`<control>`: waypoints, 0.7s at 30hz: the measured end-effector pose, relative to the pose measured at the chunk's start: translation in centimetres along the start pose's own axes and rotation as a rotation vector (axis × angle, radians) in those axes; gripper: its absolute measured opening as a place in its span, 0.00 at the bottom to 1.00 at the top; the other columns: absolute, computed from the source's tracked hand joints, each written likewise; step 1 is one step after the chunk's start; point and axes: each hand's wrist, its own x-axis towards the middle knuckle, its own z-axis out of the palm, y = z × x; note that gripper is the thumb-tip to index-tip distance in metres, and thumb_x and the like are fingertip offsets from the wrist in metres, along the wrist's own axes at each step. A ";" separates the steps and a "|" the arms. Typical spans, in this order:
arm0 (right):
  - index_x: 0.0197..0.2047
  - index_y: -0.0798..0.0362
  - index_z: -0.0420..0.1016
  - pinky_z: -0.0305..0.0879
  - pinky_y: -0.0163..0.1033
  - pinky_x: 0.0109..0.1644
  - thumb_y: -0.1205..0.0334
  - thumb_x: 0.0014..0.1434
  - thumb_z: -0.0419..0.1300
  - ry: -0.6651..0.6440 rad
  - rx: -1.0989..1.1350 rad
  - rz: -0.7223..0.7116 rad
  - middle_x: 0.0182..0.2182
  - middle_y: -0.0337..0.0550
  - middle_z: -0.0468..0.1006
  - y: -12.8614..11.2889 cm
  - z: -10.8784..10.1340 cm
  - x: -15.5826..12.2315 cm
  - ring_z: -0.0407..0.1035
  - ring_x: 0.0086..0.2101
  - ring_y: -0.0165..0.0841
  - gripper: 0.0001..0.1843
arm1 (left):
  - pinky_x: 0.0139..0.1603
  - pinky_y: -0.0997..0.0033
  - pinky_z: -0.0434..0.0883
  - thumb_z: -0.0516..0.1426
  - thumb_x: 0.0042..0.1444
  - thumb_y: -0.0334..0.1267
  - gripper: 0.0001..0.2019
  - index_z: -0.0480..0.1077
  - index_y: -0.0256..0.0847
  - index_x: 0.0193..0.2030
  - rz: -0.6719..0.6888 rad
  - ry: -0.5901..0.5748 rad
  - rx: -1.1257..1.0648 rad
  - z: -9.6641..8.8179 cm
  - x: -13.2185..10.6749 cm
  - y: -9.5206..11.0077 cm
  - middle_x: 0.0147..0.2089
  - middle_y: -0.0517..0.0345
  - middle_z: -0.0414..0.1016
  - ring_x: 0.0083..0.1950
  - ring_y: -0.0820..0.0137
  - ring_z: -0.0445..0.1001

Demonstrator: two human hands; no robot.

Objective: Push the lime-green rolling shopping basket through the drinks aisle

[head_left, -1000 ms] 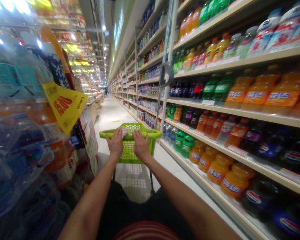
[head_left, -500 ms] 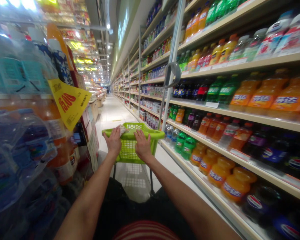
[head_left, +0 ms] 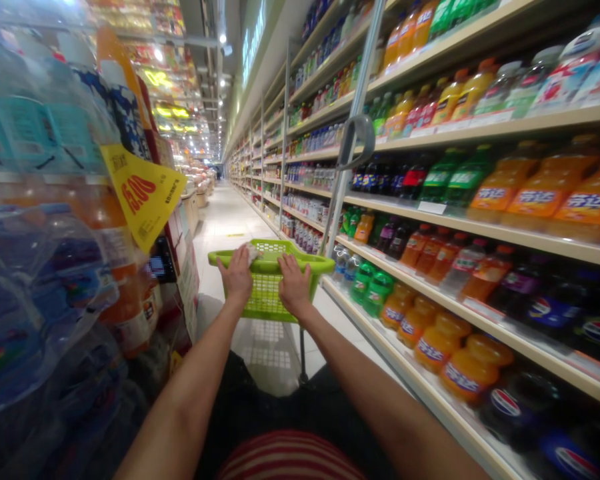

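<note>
A lime-green shopping cart (head_left: 264,303) with a perforated basket stands in front of me on thin dark legs. My left hand (head_left: 238,275) is closed over the left part of its near rim. A crumpled whitish piece, like tissue (head_left: 253,253), pokes out by the left fingertips; how it is held is partly hidden. Further right along the same rim, my right hand (head_left: 294,283) is hooked over with its fingers bent down on the green plastic and its thumb raised. Apart from that wad near the left fingers, I see no goods in the basket, though much of its inside is hidden.
Shelves of soda bottles (head_left: 480,187) line the right side, with a grey ring-shaped fixture (head_left: 357,141) jutting from a post. Close on the left, wrapped bottle packs (head_left: 40,280) are stacked beside a yellow price sign (head_left: 145,197). A tiled aisle (head_left: 230,207) runs ahead.
Both hands and the cart have shifted slightly right and up in the view, with the hands staying on the rim. The shelves and sign have shifted only a little.
</note>
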 end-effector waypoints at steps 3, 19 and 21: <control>0.60 0.57 0.58 0.36 0.60 0.61 0.74 0.49 0.46 0.005 -0.001 0.010 0.61 0.50 0.56 0.3 -0.1 0.0 0.48 0.61 0.40 0.32 | 0.66 0.45 0.32 0.44 0.56 0.27 0.23 0.60 0.43 0.58 0.058 -0.027 0.000 0.0 0.0 0.8 0.62 0.54 0.62 0.63 0.68 0.58; 0.59 0.57 0.58 0.38 0.59 0.61 0.73 0.49 0.46 0.041 0.026 0.037 0.60 0.51 0.59 0.8 -0.2 -0.1 0.50 0.60 0.39 0.32 | 0.66 0.49 0.37 0.44 0.57 0.28 0.22 0.62 0.44 0.58 0.174 -0.056 -0.028 1.5 -0.9 4.6 0.62 0.53 0.61 0.63 0.68 0.59; 0.59 0.57 0.58 0.38 0.59 0.61 0.74 0.49 0.45 0.062 0.034 0.048 0.60 0.51 0.59 1.1 -0.2 -0.1 0.50 0.60 0.39 0.32 | 0.67 0.50 0.36 0.44 0.58 0.28 0.22 0.62 0.44 0.58 0.202 -0.069 -0.035 1.6 -1.0 4.8 0.62 0.53 0.61 0.63 0.68 0.59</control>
